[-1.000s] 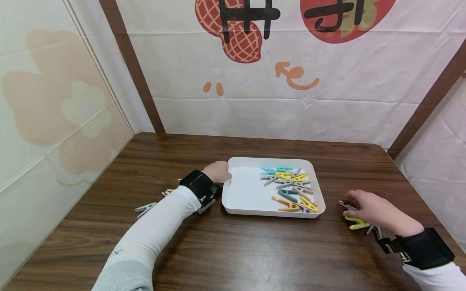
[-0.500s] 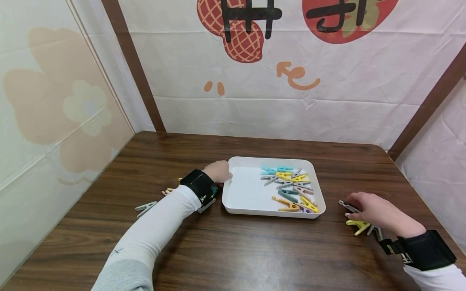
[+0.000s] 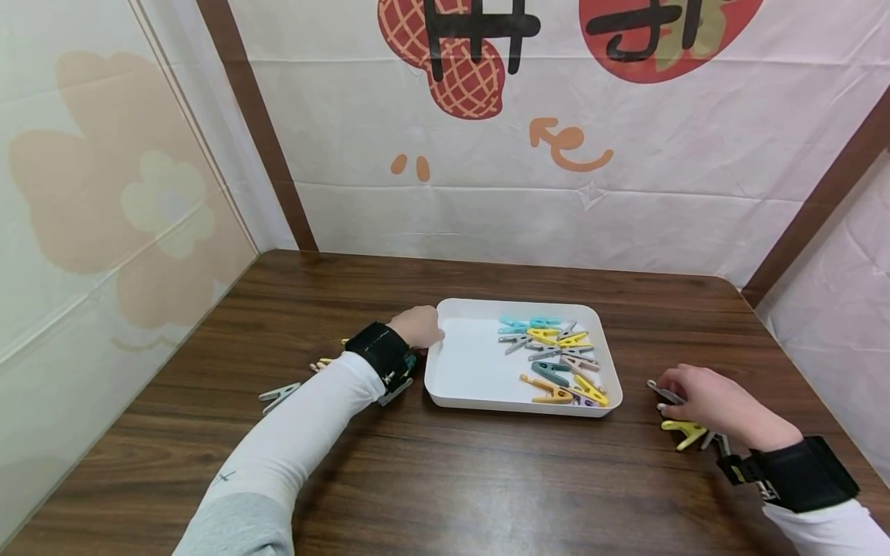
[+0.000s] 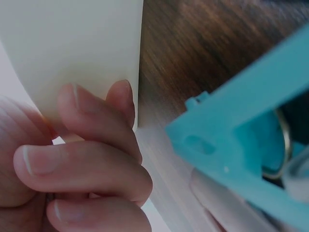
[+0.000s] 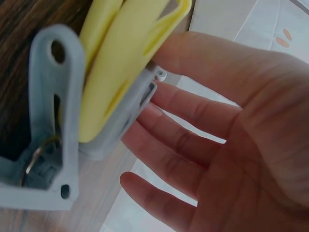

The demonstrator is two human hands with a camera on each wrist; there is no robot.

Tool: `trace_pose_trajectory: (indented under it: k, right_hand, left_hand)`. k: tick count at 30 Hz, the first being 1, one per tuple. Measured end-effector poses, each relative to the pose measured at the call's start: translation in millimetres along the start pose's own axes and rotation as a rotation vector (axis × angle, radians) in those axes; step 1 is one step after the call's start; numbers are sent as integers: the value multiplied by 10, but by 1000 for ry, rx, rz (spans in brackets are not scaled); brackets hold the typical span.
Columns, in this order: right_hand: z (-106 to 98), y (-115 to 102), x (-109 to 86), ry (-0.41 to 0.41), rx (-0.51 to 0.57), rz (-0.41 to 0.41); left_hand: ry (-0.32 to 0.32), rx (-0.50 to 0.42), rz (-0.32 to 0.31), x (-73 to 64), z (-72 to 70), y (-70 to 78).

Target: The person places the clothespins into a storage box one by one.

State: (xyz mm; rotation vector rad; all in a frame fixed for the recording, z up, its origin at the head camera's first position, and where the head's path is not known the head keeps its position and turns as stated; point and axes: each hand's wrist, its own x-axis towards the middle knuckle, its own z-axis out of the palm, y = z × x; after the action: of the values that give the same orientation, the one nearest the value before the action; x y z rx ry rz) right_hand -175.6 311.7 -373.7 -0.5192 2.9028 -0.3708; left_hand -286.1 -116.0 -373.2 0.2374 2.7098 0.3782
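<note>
My left hand (image 3: 417, 327) grips the left wall of the white tray (image 3: 455, 374); in the left wrist view its fingers (image 4: 91, 164) curl round the rim. Beside that hand a turquoise clothespin (image 4: 207, 140) looms close to the camera. On the right, my right hand (image 3: 716, 401) is low over the table, thumb and fingers either side of a grey clothespin (image 3: 666, 394), which it appears to pinch. Against it lies a yellow clothespin (image 3: 687, 432), partly hiding the thumb in the right wrist view. Another grey clothespin (image 5: 60, 96) lies nearer the wrist.
Several clothespins in turquoise, yellow, grey, green, orange (image 3: 554, 394) and other colours lie in the tray's right half. Left of the tray, a grey clothespin (image 3: 280, 395) and others partly hidden by my left arm lie on the wooden table (image 3: 487, 479). Printed cloth walls surround the table.
The yellow clothespin under my right hand has turned, its front arm now pointing towards me. My right hand has shifted only slightly; the left hand and tray stay put.
</note>
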Motion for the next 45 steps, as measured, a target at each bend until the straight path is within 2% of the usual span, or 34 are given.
trace_pose_trajectory:
  k: [7, 14, 20, 28, 37, 45]
  right_hand:
    - [-1, -13, 3, 11, -9, 6]
    - [-37, -20, 24, 40, -23, -33]
    - [-96, -59, 72, 68, -44, -62]
    - [-277, -218, 168, 92, -63, -46]
    - [-464, -431, 314, 182, -112, -130]
    - [-552, -684, 467, 198, -138, -188]
  left_hand:
    - [-4, -7, 5, -18, -23, 18]
    - [-2, -5, 6, -64, -35, 33]
    - [2, 3, 1, -48, -22, 19]
    - [8, 1, -1, -9, -2, 1]
    - [1, -8, -9, 0, -4, 3]
    - [3, -7, 6, 15, 6, -18]
